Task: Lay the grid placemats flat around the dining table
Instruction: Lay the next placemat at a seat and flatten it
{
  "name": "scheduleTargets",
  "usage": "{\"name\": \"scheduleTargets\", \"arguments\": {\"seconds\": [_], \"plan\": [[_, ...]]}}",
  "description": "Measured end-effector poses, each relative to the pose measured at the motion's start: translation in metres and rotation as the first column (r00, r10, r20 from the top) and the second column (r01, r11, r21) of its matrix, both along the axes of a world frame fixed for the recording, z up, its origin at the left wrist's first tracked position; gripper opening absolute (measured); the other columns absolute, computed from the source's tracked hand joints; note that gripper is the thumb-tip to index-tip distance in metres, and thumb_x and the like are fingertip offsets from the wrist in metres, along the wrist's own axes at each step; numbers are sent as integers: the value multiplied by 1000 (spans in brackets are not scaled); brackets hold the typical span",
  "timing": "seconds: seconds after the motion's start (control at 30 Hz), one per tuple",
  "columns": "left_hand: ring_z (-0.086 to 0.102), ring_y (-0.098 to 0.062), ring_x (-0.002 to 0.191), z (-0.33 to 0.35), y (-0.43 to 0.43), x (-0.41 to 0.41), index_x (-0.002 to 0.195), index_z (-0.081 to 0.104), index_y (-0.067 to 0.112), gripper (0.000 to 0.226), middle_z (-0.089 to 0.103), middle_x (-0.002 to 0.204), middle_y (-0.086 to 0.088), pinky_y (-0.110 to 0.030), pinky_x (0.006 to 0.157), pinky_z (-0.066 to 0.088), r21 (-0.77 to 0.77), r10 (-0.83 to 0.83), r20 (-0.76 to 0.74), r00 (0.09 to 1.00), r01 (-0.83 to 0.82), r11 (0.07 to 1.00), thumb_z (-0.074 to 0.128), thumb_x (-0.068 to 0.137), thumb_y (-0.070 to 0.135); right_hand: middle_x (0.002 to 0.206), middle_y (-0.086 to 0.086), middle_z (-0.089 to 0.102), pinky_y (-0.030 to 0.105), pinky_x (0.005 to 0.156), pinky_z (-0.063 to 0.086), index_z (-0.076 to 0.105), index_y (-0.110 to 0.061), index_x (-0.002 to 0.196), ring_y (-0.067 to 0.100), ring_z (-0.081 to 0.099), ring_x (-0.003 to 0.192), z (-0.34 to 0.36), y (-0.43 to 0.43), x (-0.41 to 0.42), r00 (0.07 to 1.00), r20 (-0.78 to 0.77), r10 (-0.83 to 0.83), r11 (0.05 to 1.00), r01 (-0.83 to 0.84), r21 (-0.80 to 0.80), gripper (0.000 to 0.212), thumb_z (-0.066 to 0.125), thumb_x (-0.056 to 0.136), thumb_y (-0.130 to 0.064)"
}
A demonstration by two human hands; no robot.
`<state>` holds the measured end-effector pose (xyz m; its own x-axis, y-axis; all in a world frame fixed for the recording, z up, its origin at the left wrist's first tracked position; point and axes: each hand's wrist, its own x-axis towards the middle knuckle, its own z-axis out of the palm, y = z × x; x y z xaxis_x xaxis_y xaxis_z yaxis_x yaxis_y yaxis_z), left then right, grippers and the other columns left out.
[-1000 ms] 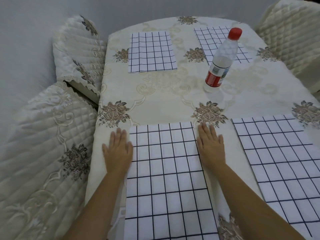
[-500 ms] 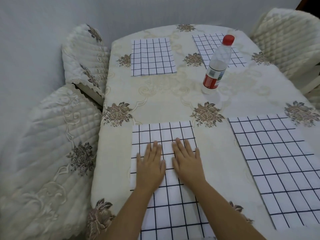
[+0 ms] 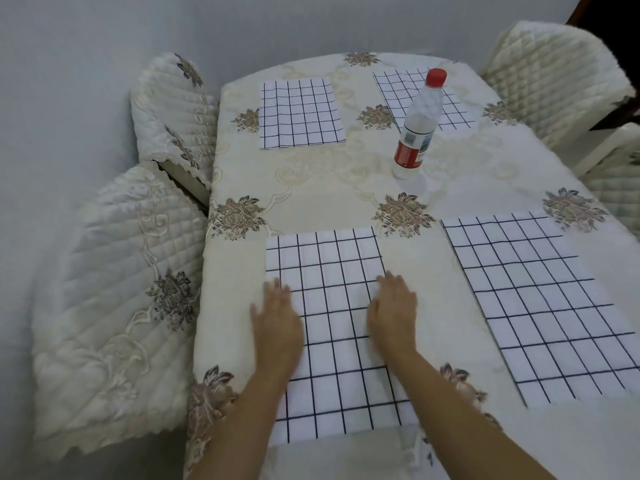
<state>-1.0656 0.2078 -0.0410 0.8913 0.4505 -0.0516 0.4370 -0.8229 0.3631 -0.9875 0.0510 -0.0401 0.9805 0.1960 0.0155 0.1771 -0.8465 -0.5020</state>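
A white placemat with a dark grid (image 3: 332, 327) lies flat at the near edge of the dining table (image 3: 346, 181). My left hand (image 3: 277, 323) presses flat on its left edge, fingers straight. On the mat's right edge my right hand (image 3: 393, 311) rests flat, slightly blurred. A second grid placemat (image 3: 540, 303) lies to the right. Two more lie at the far side, one at the far left (image 3: 300, 114) and one at the far right (image 3: 422, 98), partly behind a bottle.
A clear plastic bottle with a red cap and red label (image 3: 417, 126) stands upright past the table's middle. Quilted cream chairs stand at the left (image 3: 114, 306), far left (image 3: 173, 109) and far right (image 3: 554, 74). A grey wall runs behind.
Both hands slid apart from the middle of the near placemat out to its left and right edges. The camera pulled back, showing the mat's near edge.
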Motion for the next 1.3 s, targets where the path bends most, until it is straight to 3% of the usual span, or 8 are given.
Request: {"name": "scheduleTargets", "arguments": {"seconds": [0.1,0.23,0.43,0.7,0.83,0.93,1.13,1.3], "plan": [[36,-29,134,-1,-43,-5,132,47,3,52,39,144,-14,-55,102,36,20,-190,-125,974,194,981,26,89,22,129,12,58,58,85,47,55,-9,122,32,53,120,-6,17,-37,955,-97,281,938,-294,-183,49,35,80,-24],[50,-24,125,-10,-42,-32,129,54,10,55,50,137,-7,-55,90,45,24,-238,-216,947,249,968,31,84,34,141,-1,47,56,91,44,37,-20,136,25,37,132,-25,-16,-46,920,-86,382,872,-390,-295,52,32,86,-36],[13,-19,141,-21,3,-62,144,16,15,65,13,153,-1,-56,107,23,95,-100,-161,982,116,989,9,86,44,149,-9,-12,49,114,5,-4,-25,142,14,-11,139,-29,-68,-35,965,-73,251,912,-261,-316,64,-5,82,-48],[-9,-17,142,-13,-8,-79,147,12,11,79,0,156,-5,-43,113,-7,-24,-56,-41,998,55,998,0,79,48,156,-1,3,51,114,3,13,-16,148,22,3,145,-7,-61,-56,981,-159,115,976,-141,-165,78,-3,78,-48],[25,-20,135,-7,-52,-73,135,37,13,56,44,142,-7,-56,99,34,31,-329,-34,944,330,944,31,83,33,144,4,41,60,98,37,39,-14,136,27,27,138,-11,-43,-84,955,-49,291,922,-294,-254,57,30,84,-35],[31,-16,130,-17,-61,-80,132,40,21,50,50,138,-1,-54,96,41,53,-343,-71,937,347,937,34,85,37,146,-7,31,48,106,18,33,-23,140,12,1,143,-23,-53,-102,947,-19,321,909,-314,-276,53,31,89,-39],[15,-14,140,-30,-28,-105,136,38,22,51,41,143,-1,-59,93,37,147,-257,-44,965,261,954,28,91,43,147,-6,35,50,108,23,31,-23,141,15,20,136,-26,-88,-95,970,-8,241,921,-232,-312,53,19,95,-46],[-9,-2,142,-37,2,-135,141,29,26,57,19,153,11,-48,111,14,135,-210,-5,978,209,969,20,93,55,151,-16,-5,38,112,-9,4,-25,145,3,-12,138,-29,-106,-100,973,-54,223,944,-229,-238,68,6,84,-55]]}}
